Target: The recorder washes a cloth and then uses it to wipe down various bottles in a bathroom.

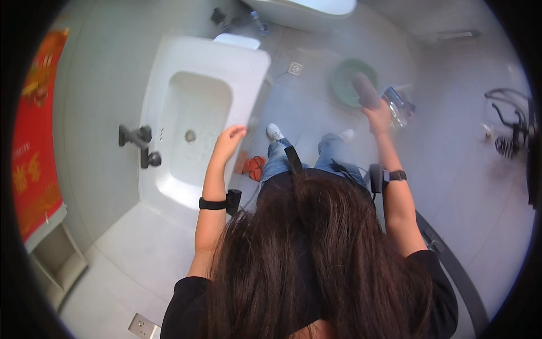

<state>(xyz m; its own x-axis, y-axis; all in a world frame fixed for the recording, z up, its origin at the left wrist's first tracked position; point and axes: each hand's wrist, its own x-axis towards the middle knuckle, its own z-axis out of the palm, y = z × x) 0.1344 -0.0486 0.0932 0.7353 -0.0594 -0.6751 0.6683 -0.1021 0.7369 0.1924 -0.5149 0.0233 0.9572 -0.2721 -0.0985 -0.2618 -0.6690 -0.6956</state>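
My right hand [378, 116] is closed around the near end of a dull purple-grey cylindrical object [365, 90], blurred and perhaps a bottle. It is held out over the right side of a green round basin [345, 82] on the floor. Just right of that hand are clear and blue plastic bottles [396, 108], partly hidden by it. My left hand [228, 142] is at the right rim of a white washbasin [250, 87], its fingers loosely curled with nothing visible in them. Whether it touches the rim cannot be told.
A black wall tap [137, 140] juts over the washbasin's left side. Orange slippers [256, 167] lie beside my legs. A square floor drain [295, 68] is set in the tiles ahead. Black hooks and a coil [508, 127] stick out at the right wall.
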